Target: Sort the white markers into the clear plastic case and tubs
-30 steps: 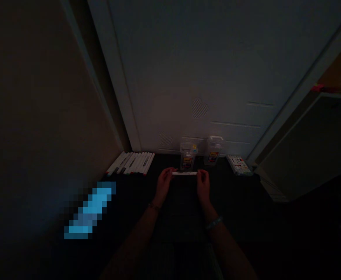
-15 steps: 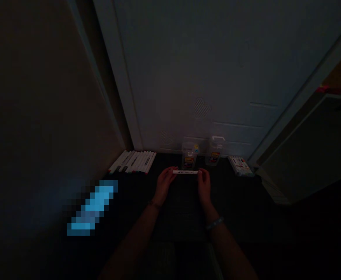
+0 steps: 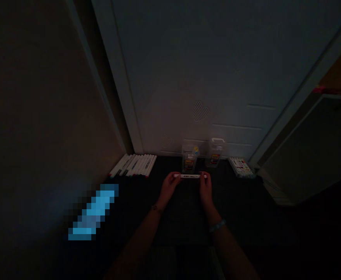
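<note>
A white marker [image 3: 190, 176] with dark print lies level between my two hands, above the dark table. My left hand [image 3: 170, 182] pinches its left end, and my right hand [image 3: 206, 186] grips the right end. Just beyond the marker stands a clear plastic case [image 3: 189, 159] with a colourful label. To the left, a row of white markers [image 3: 135, 165] with coloured ends lies side by side on the table. The scene is dim, so fine detail on the marker cannot be read.
A second clear case [image 3: 215, 152] with a raised handle stands at the back, against the pale panel [image 3: 170, 77]. Farther right lies a pack of markers [image 3: 240, 167] with a printed label. A blurred bright blue patch [image 3: 96, 212] shows at the left of the dark table [image 3: 182, 214].
The view has shifted slightly, so everything sits a little lower. My hands have moved slightly along the marker, and more of its ends now shows.
</note>
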Motion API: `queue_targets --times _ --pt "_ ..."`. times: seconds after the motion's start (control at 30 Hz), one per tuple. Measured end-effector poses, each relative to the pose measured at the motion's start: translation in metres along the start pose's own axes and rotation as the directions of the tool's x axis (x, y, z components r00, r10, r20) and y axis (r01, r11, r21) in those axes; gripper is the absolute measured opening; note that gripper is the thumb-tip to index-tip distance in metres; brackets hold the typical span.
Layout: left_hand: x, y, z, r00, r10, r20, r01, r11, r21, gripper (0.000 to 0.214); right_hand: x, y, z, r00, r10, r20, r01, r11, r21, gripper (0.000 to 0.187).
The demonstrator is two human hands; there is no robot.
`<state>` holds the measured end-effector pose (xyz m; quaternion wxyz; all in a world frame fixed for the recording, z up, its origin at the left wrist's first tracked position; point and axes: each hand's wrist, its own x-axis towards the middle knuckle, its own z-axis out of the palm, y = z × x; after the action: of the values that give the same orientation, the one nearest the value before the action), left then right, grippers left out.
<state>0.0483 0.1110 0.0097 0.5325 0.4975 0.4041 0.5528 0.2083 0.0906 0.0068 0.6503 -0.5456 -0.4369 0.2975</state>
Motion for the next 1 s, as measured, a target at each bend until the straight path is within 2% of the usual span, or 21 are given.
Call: queue_targets --times 0.17,0.3,0.5,0.67,0.87,1.0 --pt "0.001 -0.001 -0.004 0.999 -0.002 -0.047 0.011 0.98 0.199 0.032 -0.004 -0.004 0.002 0.998 0.019 0.061 -0.018 1.0 -0.021 0.033" --pt "0.001 -0.001 -0.003 0.998 -0.015 -0.065 0.027 0.98 0.197 0.033 -0.006 -0.008 0.002 0.997 0.013 0.073 -0.012 1.0 -0.022 0.033" --pt "-0.003 0.004 0.0 1.0 -0.001 -0.014 0.003 0.988 0.156 0.032 -0.007 -0.01 0.0 0.996 0.044 0.079 -0.046 0.999 0.019 0.035" --pt "-0.003 0.01 -0.002 1.0 -0.009 -0.03 0.013 0.987 0.158 0.031 -0.007 -0.009 0.001 0.995 0.025 0.097 -0.023 1.0 -0.017 0.033" --pt "-0.002 0.006 -0.004 0.998 0.032 -0.055 -0.021 0.982 0.19 0.027 -0.007 -0.008 0.0 0.999 0.034 0.041 -0.034 0.999 0.018 0.034" --pt "-0.002 0.008 -0.004 0.999 0.048 -0.022 -0.044 0.986 0.163 0.029 -0.005 -0.007 -0.003 0.999 0.046 0.002 -0.046 0.997 0.054 0.035"
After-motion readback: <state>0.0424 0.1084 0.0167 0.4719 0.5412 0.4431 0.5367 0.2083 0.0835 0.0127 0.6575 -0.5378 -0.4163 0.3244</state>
